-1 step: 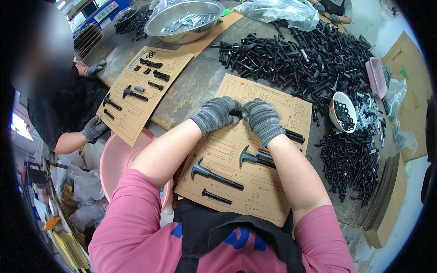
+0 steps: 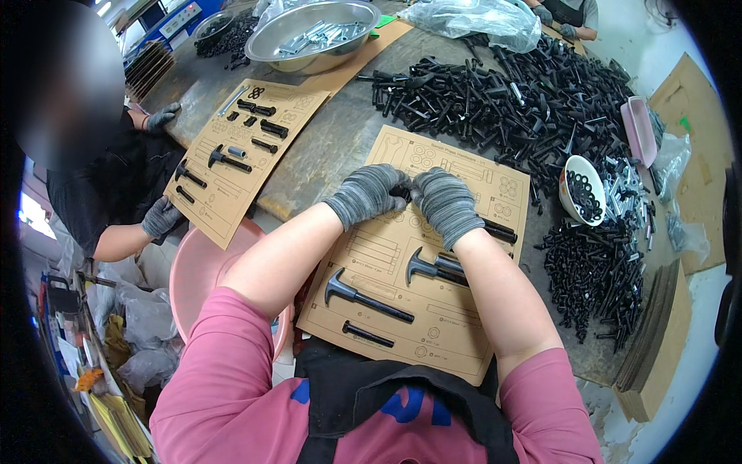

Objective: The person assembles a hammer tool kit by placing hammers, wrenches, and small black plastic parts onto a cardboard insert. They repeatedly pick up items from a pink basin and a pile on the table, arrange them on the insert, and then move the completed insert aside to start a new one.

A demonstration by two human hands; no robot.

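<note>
My left hand [image 2: 367, 193] and my right hand [image 2: 447, 205], both in grey striped gloves, meet over the upper part of a printed cardboard sheet [image 2: 417, 329]. Their fingers are closed and almost touch. A small dark piece [image 2: 402, 192] shows between the fingertips, too hidden to name. On the sheet below lie a T-shaped black part with a hooked head [image 2: 371, 300], a similar one [image 2: 421, 267] beside a thick cylinder [image 2: 450, 267] partly behind my right forearm, and a black bolt [image 2: 368, 334]. Black rods [image 2: 500, 230] lie by my right wrist.
A large heap of black parts [image 2: 495, 108] covers the far right. Nearer are a white bowl of black nuts [image 2: 570, 174], a pile of small bolts [image 2: 591, 271] and stacked cardboard [image 2: 657, 340]. At left, a co-worker's hand [image 2: 161, 217] holds another loaded sheet [image 2: 224, 205] above a pink tub [image 2: 193, 271].
</note>
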